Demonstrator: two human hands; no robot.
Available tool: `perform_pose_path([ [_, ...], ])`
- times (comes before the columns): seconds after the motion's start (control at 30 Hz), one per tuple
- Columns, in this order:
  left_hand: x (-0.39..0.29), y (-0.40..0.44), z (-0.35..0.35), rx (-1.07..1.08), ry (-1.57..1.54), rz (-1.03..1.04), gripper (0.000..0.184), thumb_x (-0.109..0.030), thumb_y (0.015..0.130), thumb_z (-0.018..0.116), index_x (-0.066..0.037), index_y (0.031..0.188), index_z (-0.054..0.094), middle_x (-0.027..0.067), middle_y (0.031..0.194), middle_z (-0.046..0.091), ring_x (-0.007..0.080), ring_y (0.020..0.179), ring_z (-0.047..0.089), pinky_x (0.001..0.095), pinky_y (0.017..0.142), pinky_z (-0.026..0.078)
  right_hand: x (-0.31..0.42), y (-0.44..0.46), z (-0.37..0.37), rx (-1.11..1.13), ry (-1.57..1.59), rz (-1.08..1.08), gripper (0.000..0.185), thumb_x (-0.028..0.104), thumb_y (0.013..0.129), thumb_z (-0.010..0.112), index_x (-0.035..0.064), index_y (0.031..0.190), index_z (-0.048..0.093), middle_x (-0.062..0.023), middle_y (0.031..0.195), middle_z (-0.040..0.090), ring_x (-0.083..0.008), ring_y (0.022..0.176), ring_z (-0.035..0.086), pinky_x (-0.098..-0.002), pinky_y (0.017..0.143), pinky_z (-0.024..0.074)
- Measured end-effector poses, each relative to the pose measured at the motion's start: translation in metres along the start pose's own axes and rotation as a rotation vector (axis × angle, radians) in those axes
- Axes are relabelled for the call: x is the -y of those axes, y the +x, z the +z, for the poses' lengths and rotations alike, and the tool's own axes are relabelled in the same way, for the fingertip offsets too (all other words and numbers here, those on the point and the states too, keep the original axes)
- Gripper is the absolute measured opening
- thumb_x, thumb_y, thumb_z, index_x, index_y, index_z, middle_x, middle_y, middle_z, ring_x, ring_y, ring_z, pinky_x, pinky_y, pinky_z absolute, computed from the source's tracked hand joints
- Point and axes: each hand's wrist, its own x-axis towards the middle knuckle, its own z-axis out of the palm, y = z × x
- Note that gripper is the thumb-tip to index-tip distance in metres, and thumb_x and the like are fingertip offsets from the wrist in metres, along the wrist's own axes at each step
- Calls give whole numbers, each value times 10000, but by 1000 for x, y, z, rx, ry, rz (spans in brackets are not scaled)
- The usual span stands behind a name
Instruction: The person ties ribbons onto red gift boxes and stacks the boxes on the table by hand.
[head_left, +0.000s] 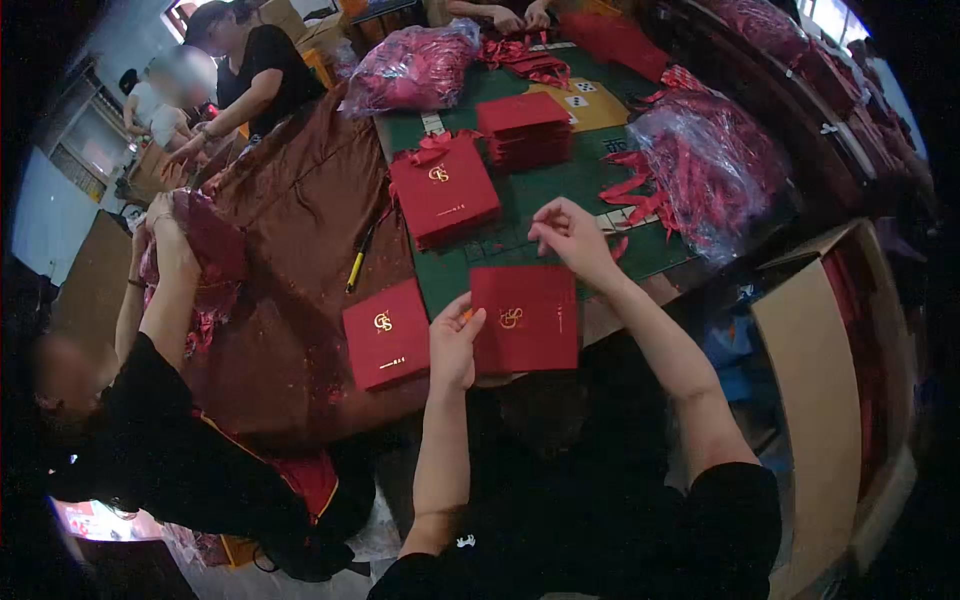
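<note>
My left hand [456,340] pinches the left edge of a red bag [530,325] with a gold logo, which lies turned sideways at the table's near edge. Above the bag's upper right corner, my right hand [562,232] is raised with its fingers curled and pressed together; anything between them is too small to make out. A second red bag pile [385,345] with the same logo lies left of my left hand. Farther back sits a stack of red bags [450,195] with a red ribbon on top.
More red bags [525,125] are stacked behind. Plastic sacks of red ribbons [700,170] stand right and at the back left. A yellow pen [355,272] lies on brown cloth [300,220]. An open carton [815,370] is at right. Co-workers are left and across the table.
</note>
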Motion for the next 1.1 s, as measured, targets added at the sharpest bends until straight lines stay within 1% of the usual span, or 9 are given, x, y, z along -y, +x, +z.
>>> perform_pose_path([
  [0.17, 4, -2, 0, 29, -51, 0, 303, 36, 889, 564, 28, 1191, 539, 100, 1097, 629, 157, 980, 612, 291, 832, 502, 7, -61, 41, 71, -241, -124, 136, 81, 825, 671, 1, 921, 617, -74, 811, 650, -113, 726, 624, -267, 666, 504],
  [0.43, -4, -11, 10, -123, 64, 33, 318, 27, 879, 590, 45, 1191, 530, 87, 1061, 632, 139, 929, 614, 280, 810, 506, -10, -69, 61, 64, -344, -148, 140, 99, 810, 659, 0, 887, 597, -144, 826, 646, -248, 751, 657, -326, 671, 519],
  [0.47, 7, -5, 0, -32, -14, 56, 327, 34, 880, 583, 44, 1202, 530, 96, 1047, 642, 146, 901, 629, 269, 775, 521, -9, -68, 62, 70, -395, -220, 141, 97, 805, 657, 6, 894, 599, -146, 827, 642, -265, 756, 653, -337, 666, 519],
  [0.57, 4, -7, 7, -88, 3, 49, 325, 43, 888, 561, 40, 1211, 531, 108, 1057, 643, 144, 893, 632, 259, 758, 524, -12, -65, 65, 80, -524, -423, 145, 89, 798, 645, 12, 913, 603, -151, 860, 632, -312, 826, 629, -386, 700, 511],
  [0.77, 22, 5, 1, -96, 137, 138, 316, 57, 868, 578, 24, 1183, 573, 79, 1134, 624, 149, 1016, 590, 279, 869, 480, -10, -59, 68, 103, -719, -646, 128, 69, 793, 629, 0, 871, 556, -157, 831, 587, -346, 825, 582, -434, 713, 480],
  [0.93, 18, 0, 7, -153, 492, 219, 349, 10, 898, 562, 35, 1244, 523, 113, 1167, 608, 163, 1067, 576, 288, 908, 465, 4, -57, 71, 133, -709, -476, 102, 57, 781, 618, -4, 828, 550, -171, 802, 596, -338, 772, 601, -411, 671, 487],
  [1.0, 22, -1, 11, -170, 389, 264, 344, -16, 907, 561, 33, 1246, 528, 119, 1178, 604, 169, 1063, 579, 305, 908, 468, 16, -54, 71, 138, -559, -199, 105, 67, 787, 629, -19, 808, 571, -159, 753, 614, -279, 694, 618, -367, 618, 484],
  [1.03, 4, -10, 16, -204, 696, 291, 355, -43, 905, 575, 17, 1252, 534, 135, 1192, 606, 196, 1060, 593, 319, 905, 472, 21, -48, 69, 142, -517, -58, 108, 75, 801, 639, -25, 815, 600, -141, 718, 625, -209, 657, 615, -325, 590, 473],
  [1.1, 17, -5, 12, -185, 530, 301, 372, -68, 901, 588, -1, 1263, 530, 154, 1192, 613, 220, 1073, 599, 330, 902, 474, 10, -38, 62, 223, -265, 109, 119, 99, 825, 637, -14, 860, 622, -124, 723, 629, -174, 667, 606, -313, 601, 473],
])
